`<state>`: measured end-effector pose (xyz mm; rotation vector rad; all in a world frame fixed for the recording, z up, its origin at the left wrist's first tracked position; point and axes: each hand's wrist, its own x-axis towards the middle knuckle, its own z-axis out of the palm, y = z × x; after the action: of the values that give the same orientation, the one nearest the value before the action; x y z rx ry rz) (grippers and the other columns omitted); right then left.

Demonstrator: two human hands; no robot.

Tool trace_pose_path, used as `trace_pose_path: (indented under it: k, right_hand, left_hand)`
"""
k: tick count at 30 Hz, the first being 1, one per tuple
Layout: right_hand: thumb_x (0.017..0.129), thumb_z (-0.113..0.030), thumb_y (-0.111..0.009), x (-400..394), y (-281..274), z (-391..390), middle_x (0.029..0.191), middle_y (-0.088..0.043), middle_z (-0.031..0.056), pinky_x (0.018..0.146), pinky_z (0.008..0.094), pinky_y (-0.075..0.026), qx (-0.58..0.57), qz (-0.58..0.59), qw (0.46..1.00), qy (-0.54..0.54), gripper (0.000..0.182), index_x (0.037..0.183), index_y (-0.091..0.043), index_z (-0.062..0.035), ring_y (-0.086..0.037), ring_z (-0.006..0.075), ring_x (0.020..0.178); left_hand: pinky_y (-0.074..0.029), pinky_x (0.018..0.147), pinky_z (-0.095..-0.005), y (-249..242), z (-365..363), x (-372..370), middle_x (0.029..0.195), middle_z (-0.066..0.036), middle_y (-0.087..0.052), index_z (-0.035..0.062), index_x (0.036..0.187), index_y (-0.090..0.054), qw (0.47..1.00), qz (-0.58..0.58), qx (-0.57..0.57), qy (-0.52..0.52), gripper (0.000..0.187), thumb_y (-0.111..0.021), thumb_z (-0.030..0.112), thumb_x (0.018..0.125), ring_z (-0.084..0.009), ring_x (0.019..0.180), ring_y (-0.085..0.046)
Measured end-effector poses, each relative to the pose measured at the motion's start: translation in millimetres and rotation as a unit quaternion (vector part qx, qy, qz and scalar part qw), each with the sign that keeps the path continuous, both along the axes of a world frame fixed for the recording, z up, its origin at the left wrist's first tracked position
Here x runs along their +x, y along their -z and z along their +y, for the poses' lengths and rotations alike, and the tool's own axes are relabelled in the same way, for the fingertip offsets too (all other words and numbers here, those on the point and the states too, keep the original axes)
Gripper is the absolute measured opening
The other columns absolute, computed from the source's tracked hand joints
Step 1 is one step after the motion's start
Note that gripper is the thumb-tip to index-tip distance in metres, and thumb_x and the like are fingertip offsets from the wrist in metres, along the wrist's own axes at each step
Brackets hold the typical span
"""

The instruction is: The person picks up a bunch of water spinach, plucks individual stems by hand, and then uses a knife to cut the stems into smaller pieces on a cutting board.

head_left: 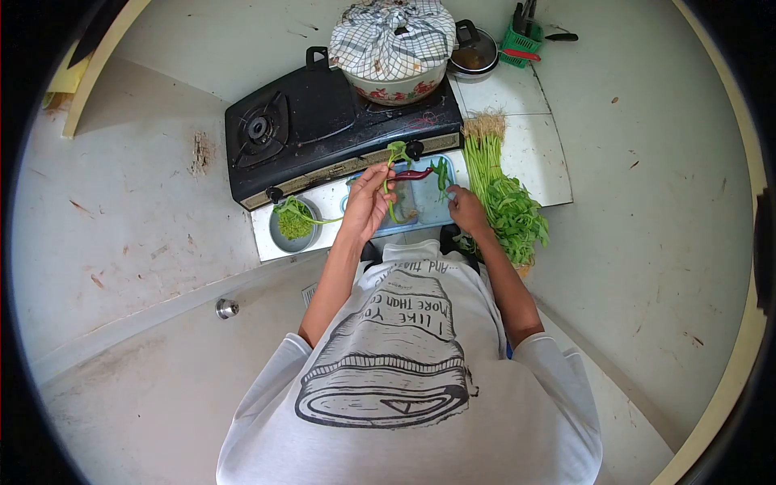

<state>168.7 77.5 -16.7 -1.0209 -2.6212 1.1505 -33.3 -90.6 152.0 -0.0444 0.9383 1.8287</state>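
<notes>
My left hand [369, 202] is closed in a pinch on a leafy green stem [397, 153], its leaves standing up above the fingers. A lower length of stem hangs down over the blue tray [437, 213]. To the right of those fingers are a dark red chili [411, 175] and some green chilies [440, 173]. My right hand [468, 210] is at the tray's right side, fingers curled together just below the green chilies; I cannot tell what they hold. Beside it lies a big bunch of leafy greens [511, 212] with pale roots at the far end.
A grey bowl [275, 237] of chopped greens [293, 225] stands left of the tray, a leafy stem across it. Behind is a black gas stove [314, 105] bearing a cloth-covered pot [396, 90]. A lidded pan [474, 55] and green basket [521, 39] with knives sit at back right.
</notes>
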Motion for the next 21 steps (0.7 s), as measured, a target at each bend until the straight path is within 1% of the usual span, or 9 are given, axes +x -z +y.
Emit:
trace_pose_path:
  k: [2,5,8,11,14,17,20,21]
  right_hand:
    - [0.089,-0.004,-0.065,0,11,-5,0.094,-0.072,0.0178,0.073,0.0425,-0.056,0.008,0.068,0.997,-0.031,0.026,0.114,-0.07,-0.0057,-0.069,0.0333,0.076]
    - [0.092,-0.007,-0.068,-14,-16,-13,0.092,-0.072,0.0147,0.071,0.0368,-0.055,-0.087,0.109,0.99,-0.035,0.024,0.116,-0.071,-0.0069,-0.069,0.0253,0.076]
    - [0.098,-0.017,-0.064,-32,-76,-20,0.097,-0.074,0.014,0.073,0.0354,-0.056,-0.137,0.204,0.969,-0.001,0.022,0.115,-0.07,-0.0044,-0.071,0.0228,0.081]
    - [0.102,-0.025,-0.065,-44,-139,-23,0.094,-0.074,0.0077,0.071,0.0285,-0.052,-0.256,0.211,0.943,0.03,0.027,0.117,-0.071,-0.0032,-0.065,0.0124,0.078]
    - [0.103,-0.028,-0.065,-54,-170,-23,0.09,-0.071,0.0025,0.07,0.0253,-0.049,-0.339,0.278,0.898,0.047,0.03,0.116,-0.071,-0.0023,-0.06,0.0083,0.077]
    - [0.102,-0.026,-0.067,-59,-180,-21,0.088,-0.069,-0.0005,0.07,0.0239,-0.046,-0.448,0.276,0.842,0.119,0.026,0.111,-0.072,-0.0023,-0.057,0.0069,0.076]
    - [0.099,-0.024,-0.07,-60,-169,-17,0.086,-0.067,-0.0014,0.068,0.0229,-0.045,-0.466,0.31,0.82,0.116,0.023,0.108,-0.072,-0.0029,-0.055,0.0052,0.075]
    - [0.099,-0.023,-0.071,-59,-172,-16,0.085,-0.067,-0.0015,0.068,0.0228,-0.045,-0.458,0.31,0.824,0.121,0.022,0.107,-0.072,-0.0028,-0.054,0.0051,0.074]
  left_hand:
    - [-0.048,0.066,-0.0245,0,1,1,0.103,-0.005,-0.065,0.0027,0.12,-0.062,1.0,0.001,-0.004,0.003,0.017,-0.059,0.009,0.104,-0.0117,0.082,-0.058]
    - [-0.05,0.068,-0.0264,-6,5,5,0.104,-0.005,-0.065,0.0044,0.118,-0.062,1.0,0.025,-0.017,0.005,0.015,-0.06,0.01,0.104,-0.0123,0.084,-0.059]
    - [-0.053,0.071,-0.0288,-15,8,11,0.105,-0.005,-0.065,0.0055,0.118,-0.06,0.997,0.066,-0.027,0.015,0.015,-0.061,0.011,0.104,-0.0124,0.086,-0.06]
    - [-0.055,0.075,-0.0293,-18,9,16,0.106,-0.004,-0.065,0.0056,0.12,-0.06,0.993,0.107,-0.03,0.036,0.017,-0.06,0.011,0.104,-0.0123,0.088,-0.061]
    - [-0.055,0.081,-0.0298,-27,11,26,0.11,-0.004,-0.065,0.0064,0.121,-0.06,0.987,0.138,-0.058,0.051,0.018,-0.06,0.009,0.103,-0.0126,0.095,-0.062]
    - [-0.057,0.087,-0.0323,-30,15,33,0.111,-0.003,-0.063,0.0063,0.121,-0.06,0.982,0.159,-0.068,0.08,0.018,-0.061,0.01,0.103,-0.0136,0.098,-0.062]
    - [-0.058,0.091,-0.0354,-29,18,38,0.111,-0.004,-0.063,0.0056,0.121,-0.06,0.976,0.183,-0.058,0.106,0.018,-0.058,0.007,0.103,-0.0134,0.098,-0.062]
    - [-0.058,0.092,-0.0364,-29,19,40,0.111,-0.004,-0.063,0.0054,0.12,-0.06,0.977,0.177,-0.052,0.102,0.017,-0.059,0.008,0.103,-0.0135,0.098,-0.062]
